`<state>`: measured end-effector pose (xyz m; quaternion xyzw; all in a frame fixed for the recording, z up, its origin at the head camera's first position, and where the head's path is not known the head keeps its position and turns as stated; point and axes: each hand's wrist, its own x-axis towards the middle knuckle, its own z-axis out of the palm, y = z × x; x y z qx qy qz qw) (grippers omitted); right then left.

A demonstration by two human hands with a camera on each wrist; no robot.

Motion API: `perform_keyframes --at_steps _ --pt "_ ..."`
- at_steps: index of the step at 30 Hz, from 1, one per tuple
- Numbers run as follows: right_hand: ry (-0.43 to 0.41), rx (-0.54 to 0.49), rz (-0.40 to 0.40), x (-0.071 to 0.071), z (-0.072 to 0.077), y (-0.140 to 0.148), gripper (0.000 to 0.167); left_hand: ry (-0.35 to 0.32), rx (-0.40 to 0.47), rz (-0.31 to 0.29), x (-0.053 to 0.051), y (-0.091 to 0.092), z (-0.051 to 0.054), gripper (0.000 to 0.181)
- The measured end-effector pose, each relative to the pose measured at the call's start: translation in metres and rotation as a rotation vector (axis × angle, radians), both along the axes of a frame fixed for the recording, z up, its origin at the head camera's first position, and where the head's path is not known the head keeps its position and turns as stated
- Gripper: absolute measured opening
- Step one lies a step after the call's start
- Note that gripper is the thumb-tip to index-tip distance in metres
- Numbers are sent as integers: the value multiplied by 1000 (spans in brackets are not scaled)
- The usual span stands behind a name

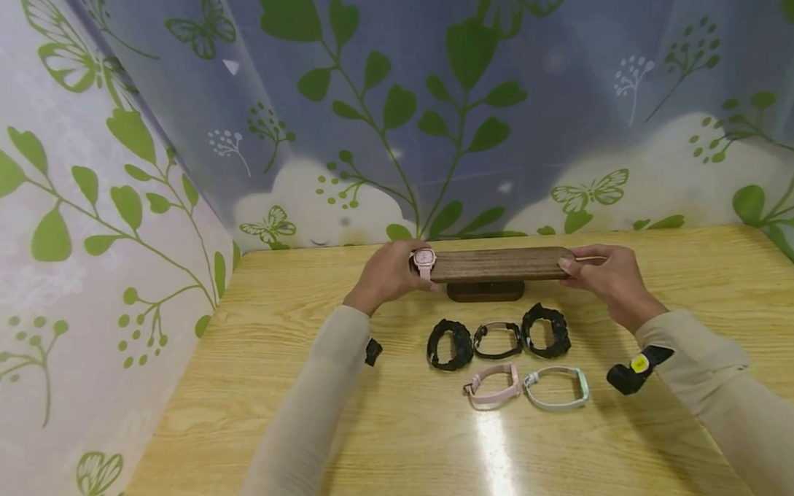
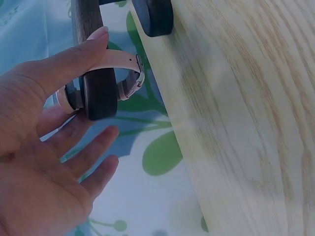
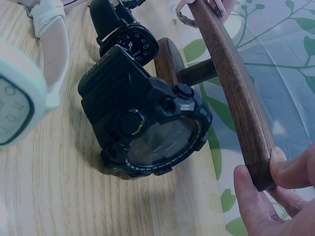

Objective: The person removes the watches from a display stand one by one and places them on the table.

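Note:
A dark wooden T-bar watch stand stands near the table's back edge on an oval base. A pink watch is looped around the bar's left end. My left hand pinches this watch at the bar; in the left wrist view, the thumb lies by its pink strap, buckled on the other side, and the lower fingers are spread. At the opposite end, my right hand grips the bar's tip between thumb and fingers, as the right wrist view confirms.
In front of the stand, several watches sit on the wooden table: a row of black ones, including a chunky watch, then a pink watch and a mint watch. A leaf-patterned cloth hangs behind the table.

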<state>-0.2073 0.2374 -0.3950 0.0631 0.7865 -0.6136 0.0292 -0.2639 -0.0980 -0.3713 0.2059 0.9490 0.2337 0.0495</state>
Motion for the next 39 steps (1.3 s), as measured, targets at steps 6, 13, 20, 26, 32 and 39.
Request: perform_keyframes --at_steps 6,13,20,26,32,39 --pt "7 -1 9 0 1 0 55 -6 24 38 2 -12 -1 72" --pt "11 -6 8 0 0 1 55 21 50 60 7 -24 0 69" --pt "-1 5 1 0 -1 1 57 65 43 51 21 -37 2 63" --pt "2 3 1 0 -1 1 56 88 22 12 40 -46 4 63" --pt "9 -19 12 0 -1 2 56 92 37 -50 61 -50 3 57" --pt "-8 -7 8 0 0 1 58 67 61 -114 84 -52 0 38"
